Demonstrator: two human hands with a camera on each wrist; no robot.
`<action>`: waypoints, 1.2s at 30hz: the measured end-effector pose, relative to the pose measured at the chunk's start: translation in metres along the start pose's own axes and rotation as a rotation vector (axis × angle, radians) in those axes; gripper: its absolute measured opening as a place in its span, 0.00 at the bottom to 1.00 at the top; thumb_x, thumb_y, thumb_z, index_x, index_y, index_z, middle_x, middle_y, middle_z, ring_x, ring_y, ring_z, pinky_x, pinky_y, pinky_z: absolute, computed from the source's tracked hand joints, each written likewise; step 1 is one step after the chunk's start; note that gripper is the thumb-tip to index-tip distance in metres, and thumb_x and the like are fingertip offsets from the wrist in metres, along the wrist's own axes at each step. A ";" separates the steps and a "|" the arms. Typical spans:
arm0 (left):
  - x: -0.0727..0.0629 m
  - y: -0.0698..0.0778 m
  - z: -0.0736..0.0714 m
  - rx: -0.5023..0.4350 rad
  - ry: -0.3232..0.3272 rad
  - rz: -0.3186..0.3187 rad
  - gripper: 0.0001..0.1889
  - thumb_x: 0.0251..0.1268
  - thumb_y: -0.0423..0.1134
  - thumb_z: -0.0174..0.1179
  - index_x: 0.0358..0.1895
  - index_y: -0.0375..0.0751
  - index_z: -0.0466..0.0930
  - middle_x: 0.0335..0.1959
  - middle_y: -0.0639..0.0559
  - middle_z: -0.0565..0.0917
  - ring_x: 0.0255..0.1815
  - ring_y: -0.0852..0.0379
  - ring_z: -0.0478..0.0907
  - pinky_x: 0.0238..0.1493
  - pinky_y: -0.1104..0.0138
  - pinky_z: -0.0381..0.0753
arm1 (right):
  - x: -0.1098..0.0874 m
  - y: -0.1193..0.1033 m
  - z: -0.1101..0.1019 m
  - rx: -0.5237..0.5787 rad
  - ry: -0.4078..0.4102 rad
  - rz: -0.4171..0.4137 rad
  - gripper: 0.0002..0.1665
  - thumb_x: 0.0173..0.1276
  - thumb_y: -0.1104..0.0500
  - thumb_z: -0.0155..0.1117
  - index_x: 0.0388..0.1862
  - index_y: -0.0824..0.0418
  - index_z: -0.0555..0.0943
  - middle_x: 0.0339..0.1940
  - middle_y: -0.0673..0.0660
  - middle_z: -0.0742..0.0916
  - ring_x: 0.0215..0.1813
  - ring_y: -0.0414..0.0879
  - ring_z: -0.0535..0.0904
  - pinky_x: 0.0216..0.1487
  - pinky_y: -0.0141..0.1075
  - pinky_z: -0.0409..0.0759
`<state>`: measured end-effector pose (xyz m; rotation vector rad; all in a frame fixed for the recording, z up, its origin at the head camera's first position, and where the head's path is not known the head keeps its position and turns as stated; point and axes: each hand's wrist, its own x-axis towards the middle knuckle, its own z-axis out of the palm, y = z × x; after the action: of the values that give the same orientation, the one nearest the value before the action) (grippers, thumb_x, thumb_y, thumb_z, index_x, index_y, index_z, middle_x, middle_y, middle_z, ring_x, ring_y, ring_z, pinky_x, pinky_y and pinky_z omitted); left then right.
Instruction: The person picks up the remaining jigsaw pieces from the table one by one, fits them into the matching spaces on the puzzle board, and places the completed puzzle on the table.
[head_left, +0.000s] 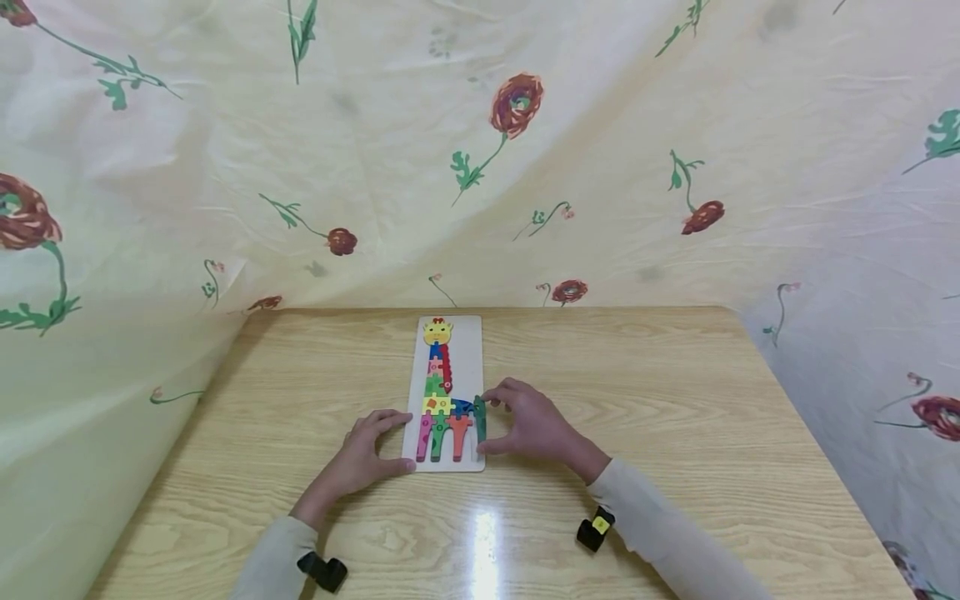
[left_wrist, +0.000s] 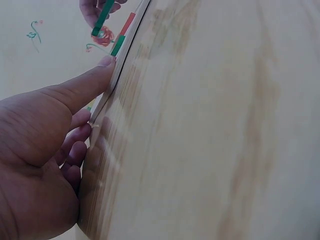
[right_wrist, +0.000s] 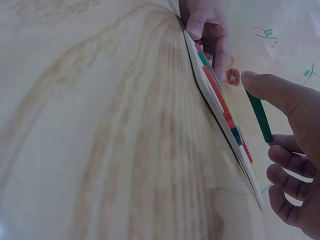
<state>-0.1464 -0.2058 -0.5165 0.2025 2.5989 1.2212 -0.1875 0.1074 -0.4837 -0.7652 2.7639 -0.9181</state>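
A giraffe jigsaw puzzle board [head_left: 468,358] lies on the table, with colourful pieces set in it from the yellow head [head_left: 438,332] down to the legs. At its right side, my right hand [head_left: 534,421] pinches a green puzzle piece [right_wrist: 259,116] between thumb and fingertips. The right wrist view shows this piece raised above the board, tilted. My left hand [head_left: 365,454] touches the board's left edge, its thumb and index finger spread apart along it. Just left of the green piece sit a dark blue piece [head_left: 461,407] and an orange leg piece [head_left: 458,437].
The board rests on a light wooden table [head_left: 637,367]. Behind and at both sides hangs a cream cloth [head_left: 405,158] with printed red flowers. Black straps with mounts [head_left: 324,572] sit on both sleeved wrists.
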 end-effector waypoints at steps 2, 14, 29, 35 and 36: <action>0.000 0.000 0.000 -0.001 0.000 -0.002 0.39 0.54 0.50 0.78 0.72 0.55 0.74 0.72 0.51 0.70 0.73 0.45 0.59 0.73 0.38 0.61 | 0.000 0.000 0.002 -0.003 -0.006 -0.005 0.45 0.48 0.37 0.84 0.62 0.57 0.82 0.49 0.49 0.81 0.46 0.43 0.75 0.48 0.39 0.79; 0.000 0.000 0.000 -0.010 0.002 -0.001 0.39 0.54 0.51 0.79 0.72 0.55 0.75 0.72 0.51 0.70 0.74 0.45 0.59 0.73 0.37 0.60 | -0.001 0.004 0.011 -0.004 -0.045 -0.029 0.47 0.48 0.33 0.82 0.62 0.56 0.82 0.49 0.46 0.81 0.47 0.40 0.74 0.51 0.39 0.79; 0.001 0.000 0.001 -0.002 0.001 0.000 0.40 0.53 0.51 0.79 0.72 0.55 0.75 0.72 0.52 0.70 0.73 0.45 0.60 0.72 0.38 0.62 | 0.000 0.004 0.015 -0.018 -0.084 -0.005 0.49 0.49 0.31 0.81 0.64 0.57 0.81 0.51 0.46 0.81 0.48 0.41 0.74 0.55 0.41 0.80; 0.001 0.000 0.001 -0.003 0.002 0.001 0.40 0.53 0.51 0.79 0.72 0.55 0.74 0.72 0.52 0.70 0.73 0.45 0.60 0.72 0.38 0.62 | 0.000 0.004 0.015 -0.039 -0.086 -0.003 0.49 0.48 0.31 0.81 0.64 0.57 0.81 0.52 0.47 0.81 0.48 0.40 0.74 0.54 0.40 0.80; 0.001 0.001 0.001 -0.003 0.002 0.001 0.40 0.54 0.51 0.79 0.72 0.55 0.74 0.72 0.52 0.70 0.73 0.45 0.60 0.72 0.38 0.62 | 0.000 0.003 0.015 -0.045 -0.086 -0.003 0.49 0.48 0.31 0.81 0.64 0.57 0.81 0.52 0.47 0.81 0.48 0.40 0.75 0.55 0.40 0.80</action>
<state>-0.1467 -0.2048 -0.5164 0.2015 2.5985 1.2263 -0.1851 0.1016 -0.4980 -0.7964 2.7177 -0.8066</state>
